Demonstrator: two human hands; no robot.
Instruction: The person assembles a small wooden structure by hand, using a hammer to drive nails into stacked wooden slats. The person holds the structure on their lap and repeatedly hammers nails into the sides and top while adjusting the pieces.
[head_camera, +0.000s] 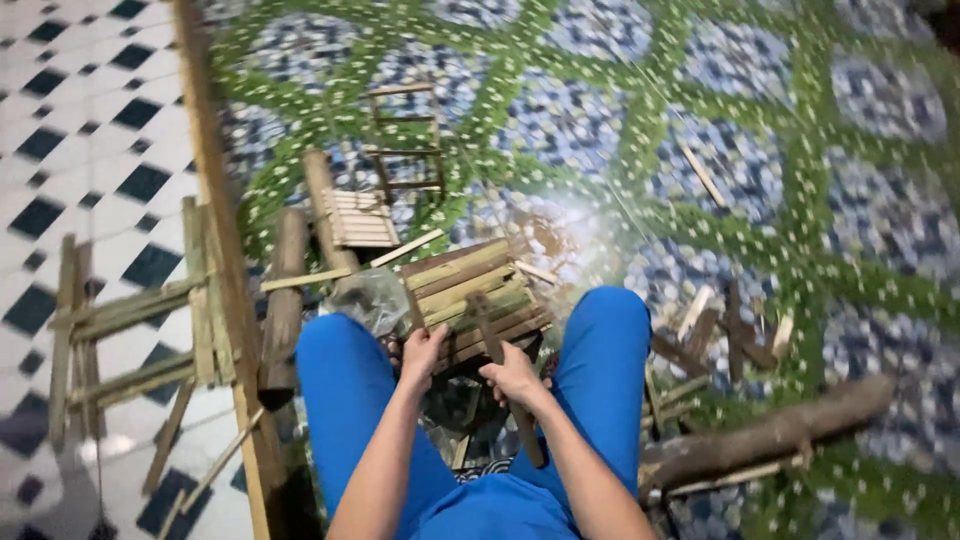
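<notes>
Floor seen from above: mat (700, 130) w/ green lattice & blue-white mosaic patches fills center and right of frame; black-and-white checkered tile (70, 110) along left edge. Long wooden pole (215, 230) runs down the seam btw the two.

Seated low, blue-trousered knees (345, 385) spread at bottom center. Slatted bamboo frame (470, 290) sits btw the knees, just above both hands, tilted a bit to the right.

Left hand (422, 355) curled over near-left edge of that frame, fingers closed on a slat. Right hand (515, 378) wrapped tight round a dark stick-like tool (500, 370) that slants from frame's top surface down past the wrist toward bottom center; upper end touching the slats.

Clear plastic bag (370, 298) just left of frame, touching it. Small slatted panel (360, 218) and little ladder-like rack (405, 140) further up, center-left. Larger bamboo rack (130, 330) flat on the tile at left, w/ two thick log pieces (285, 300) beside it. Thick branch (770, 435) at lower right; loose offcuts (725, 330) scattered right of the right knee.
</notes>
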